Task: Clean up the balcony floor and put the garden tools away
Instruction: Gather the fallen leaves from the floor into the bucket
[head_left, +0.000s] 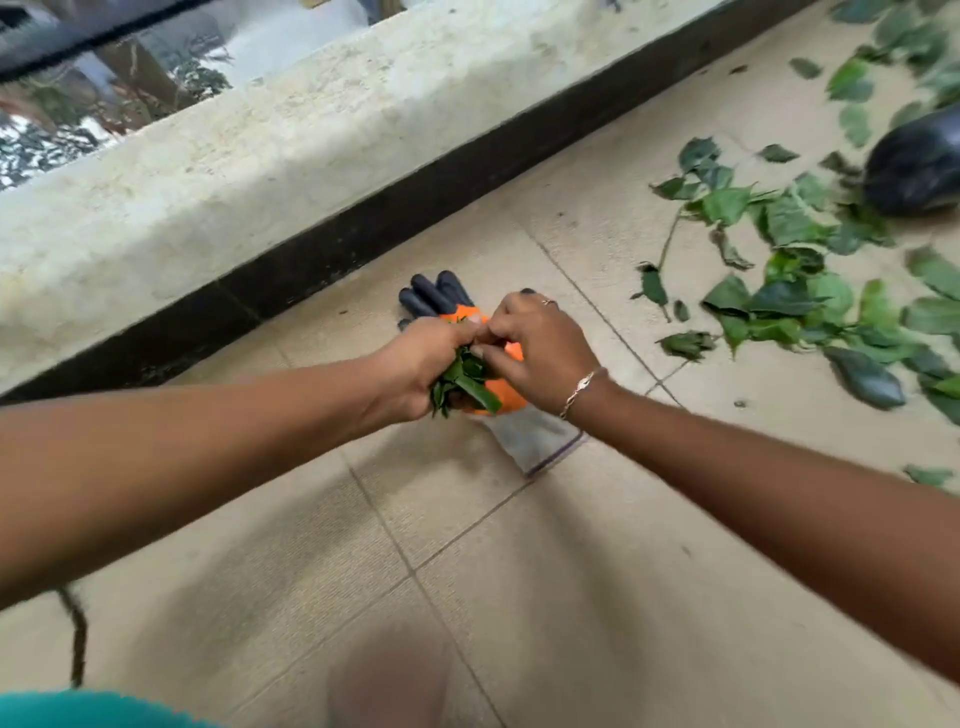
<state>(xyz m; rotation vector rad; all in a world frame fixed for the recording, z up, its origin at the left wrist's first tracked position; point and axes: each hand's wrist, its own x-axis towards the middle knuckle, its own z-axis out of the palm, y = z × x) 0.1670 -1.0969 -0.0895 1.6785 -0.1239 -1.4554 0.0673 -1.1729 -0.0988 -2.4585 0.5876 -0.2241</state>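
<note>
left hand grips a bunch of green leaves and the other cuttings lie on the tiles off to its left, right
Not quite. The left hand does grip the bunch of green leaves, but the head view shows the other cuttings lying on the tiles to its right, not its left.

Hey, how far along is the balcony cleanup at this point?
Early. Done: a small bunch of leaves is gathered in the left hand. In hand: the right hand pinches at that bunch, seemingly adding to it. Left: many scattered leaves lie on the floor tiles to the right, and the orange garden glove lies under the hands, not put away.
</note>
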